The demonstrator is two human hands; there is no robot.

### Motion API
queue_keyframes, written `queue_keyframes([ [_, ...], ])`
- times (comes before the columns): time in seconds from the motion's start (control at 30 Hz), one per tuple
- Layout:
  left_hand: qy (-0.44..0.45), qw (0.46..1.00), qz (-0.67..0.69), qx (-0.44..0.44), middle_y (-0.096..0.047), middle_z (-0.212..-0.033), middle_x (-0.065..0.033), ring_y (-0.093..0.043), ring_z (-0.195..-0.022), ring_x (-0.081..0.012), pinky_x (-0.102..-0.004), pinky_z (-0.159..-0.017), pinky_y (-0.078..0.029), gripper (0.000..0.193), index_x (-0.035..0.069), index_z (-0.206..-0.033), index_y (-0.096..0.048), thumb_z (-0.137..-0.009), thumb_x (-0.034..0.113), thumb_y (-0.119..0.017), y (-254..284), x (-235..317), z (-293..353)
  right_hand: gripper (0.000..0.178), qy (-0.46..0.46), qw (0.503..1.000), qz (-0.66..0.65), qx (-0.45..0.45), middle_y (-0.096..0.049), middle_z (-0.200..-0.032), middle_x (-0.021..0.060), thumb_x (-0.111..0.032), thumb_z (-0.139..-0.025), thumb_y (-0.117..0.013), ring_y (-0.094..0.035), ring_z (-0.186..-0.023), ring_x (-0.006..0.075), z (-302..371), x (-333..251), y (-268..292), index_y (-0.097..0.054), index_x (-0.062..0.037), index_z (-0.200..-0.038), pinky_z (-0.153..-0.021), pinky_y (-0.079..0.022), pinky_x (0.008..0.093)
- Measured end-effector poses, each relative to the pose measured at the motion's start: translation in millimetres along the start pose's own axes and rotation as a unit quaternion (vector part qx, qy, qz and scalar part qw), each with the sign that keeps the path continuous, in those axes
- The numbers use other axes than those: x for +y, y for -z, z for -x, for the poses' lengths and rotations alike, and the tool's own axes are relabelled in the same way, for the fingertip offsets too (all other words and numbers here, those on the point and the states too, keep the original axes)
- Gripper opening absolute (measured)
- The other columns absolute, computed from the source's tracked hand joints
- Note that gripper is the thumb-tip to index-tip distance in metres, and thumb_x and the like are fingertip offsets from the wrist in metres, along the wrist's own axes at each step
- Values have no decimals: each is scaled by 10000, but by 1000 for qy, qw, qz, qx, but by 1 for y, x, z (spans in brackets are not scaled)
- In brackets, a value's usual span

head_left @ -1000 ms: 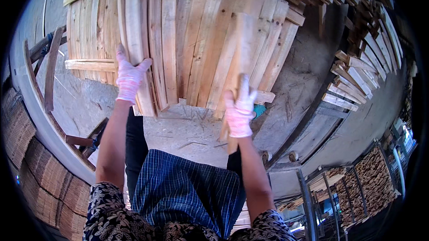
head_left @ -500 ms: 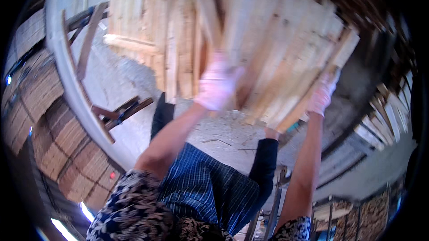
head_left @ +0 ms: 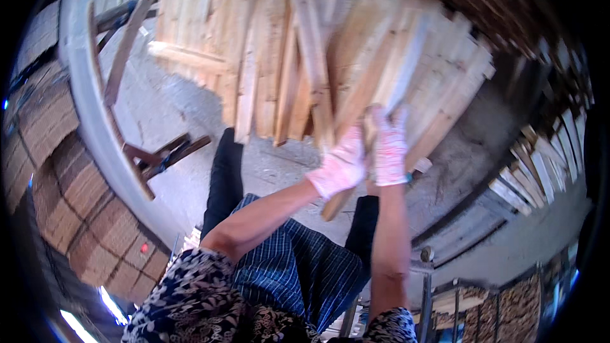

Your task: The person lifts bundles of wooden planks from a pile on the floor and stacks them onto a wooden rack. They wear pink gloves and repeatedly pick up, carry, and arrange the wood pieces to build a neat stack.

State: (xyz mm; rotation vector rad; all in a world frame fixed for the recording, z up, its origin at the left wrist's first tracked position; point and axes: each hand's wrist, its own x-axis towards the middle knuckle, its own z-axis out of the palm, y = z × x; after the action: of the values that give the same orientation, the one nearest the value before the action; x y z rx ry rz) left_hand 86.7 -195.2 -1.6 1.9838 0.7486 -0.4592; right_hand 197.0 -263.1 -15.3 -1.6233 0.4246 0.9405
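My two gloved hands are close together over the near ends of a spread of pale wooden boards (head_left: 438,82). My left hand (head_left: 345,162) is closed around a narrow wooden board (head_left: 337,205), whose near end sticks out below the glove. Beside it, my right hand (head_left: 389,149) is closed on the same board, fingers pointing away from me. Gloves and other wood hide much of this board. Just left of my hands, a loose board (head_left: 311,57) lies slanted across the others.
A wooden frame (head_left: 124,69) stands at the left. Beyond it are stacked bundles of brown wood (head_left: 95,216). More cut boards (head_left: 540,165) lie at the right, and dark piled timber (head_left: 502,6) is at the far right. A metal stand (head_left: 427,292) is near my right elbow.
My right hand has moved left from the outer edge board to beside my left hand. My left hand has shifted right and nearer. The narrow board now lies between both hands.
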Motion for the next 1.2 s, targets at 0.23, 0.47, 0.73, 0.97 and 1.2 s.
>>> queue_keyframes([
  [0.23, 74, 962, -232, 125, -560, -1217, -261, -599, -1086, -421, -495, -941, -494, 804, 65, -1490, -343, -885, 469, -684, 118, -15, -77, 859, 27, 990, -21, 139, -464, -1426, 184, -217, -902, -761, -486, -1257, 265, 26, 16, 83, -230, 0, -1542, -1076, -403, 367],
  [0.47, 100, 867, -461, 162, -495, -1208, -251, -577, -1023, -401, -541, -857, -469, 981, 92, -1551, -226, -809, 440, -765, 39, -16, -121, 817, 101, 964, 164, 183, -543, -1373, 217, -476, -974, -596, -568, -1195, 345, -106, 8, 184, -204, -69, -1564, -1034, -427, 428],
  [0.73, 110, 867, -422, 241, -406, -1370, -255, -437, -1248, -458, -574, -981, -445, 886, 209, -1552, -252, -821, 327, -739, 37, -40, -114, 761, 80, 972, 141, 168, -565, -1359, 204, -484, -986, -577, -555, -1192, 309, -124, 20, 184, -263, -66, -1538, -1046, -418, 381],
  [0.97, 291, 891, -258, 234, -456, -1360, -296, -485, -1233, -453, -517, -1053, -429, 1040, 111, -1579, -193, -763, 352, -791, 47, 1, -135, 684, 179, 851, 451, 204, -458, -1415, 313, -455, -941, -644, -486, -1268, 486, -170, -52, 261, -425, -88, -1475, -1090, -395, 514],
  [1.2, 203, 921, -278, 181, -562, -1141, -335, -603, -1044, -422, -517, -847, -511, 1016, -113, -1512, -178, -780, 335, -722, 27, 13, -131, 619, 228, 777, 555, 190, -313, -1596, 223, -312, -984, -566, -318, -1444, 418, -290, -123, 346, -391, -45, -1513, -1198, -272, 465],
])
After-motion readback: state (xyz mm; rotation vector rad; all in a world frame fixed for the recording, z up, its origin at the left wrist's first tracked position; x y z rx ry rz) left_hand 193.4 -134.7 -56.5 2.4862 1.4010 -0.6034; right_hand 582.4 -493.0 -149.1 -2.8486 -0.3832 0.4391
